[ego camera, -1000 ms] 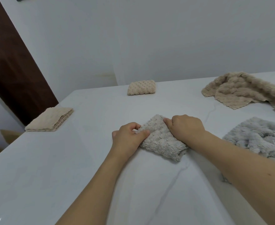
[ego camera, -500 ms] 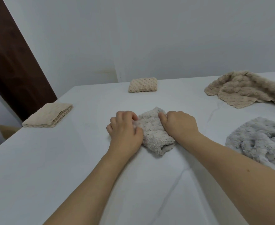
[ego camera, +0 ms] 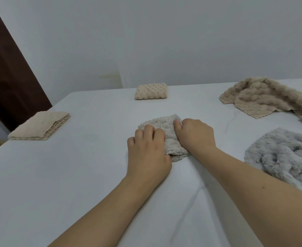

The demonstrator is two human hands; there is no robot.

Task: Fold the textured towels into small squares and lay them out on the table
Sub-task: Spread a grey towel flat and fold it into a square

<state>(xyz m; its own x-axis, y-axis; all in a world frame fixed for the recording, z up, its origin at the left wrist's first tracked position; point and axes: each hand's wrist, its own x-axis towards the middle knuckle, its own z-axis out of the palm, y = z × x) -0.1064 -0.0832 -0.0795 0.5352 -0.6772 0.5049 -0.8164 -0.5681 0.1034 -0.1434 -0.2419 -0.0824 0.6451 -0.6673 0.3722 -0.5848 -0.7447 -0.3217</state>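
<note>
A pale grey textured towel (ego camera: 161,125), folded small, lies in the middle of the white table (ego camera: 75,175). My left hand (ego camera: 147,152) rests on its left part with curled fingers. My right hand (ego camera: 194,135) grips its right edge, fingers curled over the cloth. Much of the towel is hidden under both hands. Two folded beige towels lie apart: one (ego camera: 41,126) at the left edge, one (ego camera: 151,91) at the far edge.
An unfolded beige towel (ego camera: 264,97) is heaped at the far right. A crumpled grey fluffy towel (ego camera: 286,157) lies to the right of my right arm. A white wall stands behind the table and a dark brown door (ego camera: 7,77) at the left.
The grey towel has been folded over into a smaller, narrower shape and shifted a little away from me. Both hands moved closer together on it.
</note>
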